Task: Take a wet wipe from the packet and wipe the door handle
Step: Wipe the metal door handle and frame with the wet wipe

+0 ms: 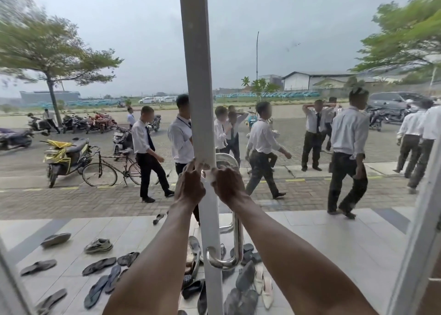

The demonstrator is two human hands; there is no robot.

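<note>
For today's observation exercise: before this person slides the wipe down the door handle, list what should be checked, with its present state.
1. Wipe in hand: ok, a white wipe shows between the hands.
2. Right hand at the top of the door handle: ok.
3. Left hand steadying: ok, fingertips on the white door frame.
4. Lower handle free: ok, bare metal down to the bottom bend.
5. Wipe wrapped fully round the bar: cannot tell.
6. Wipe packet: cannot tell, not in view.

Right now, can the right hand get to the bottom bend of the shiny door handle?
Probably yes. The right hand is on the handle near its top, with a wipe beside it. Below it the bar runs bare to the bottom bend, with nothing in the way.
</note>
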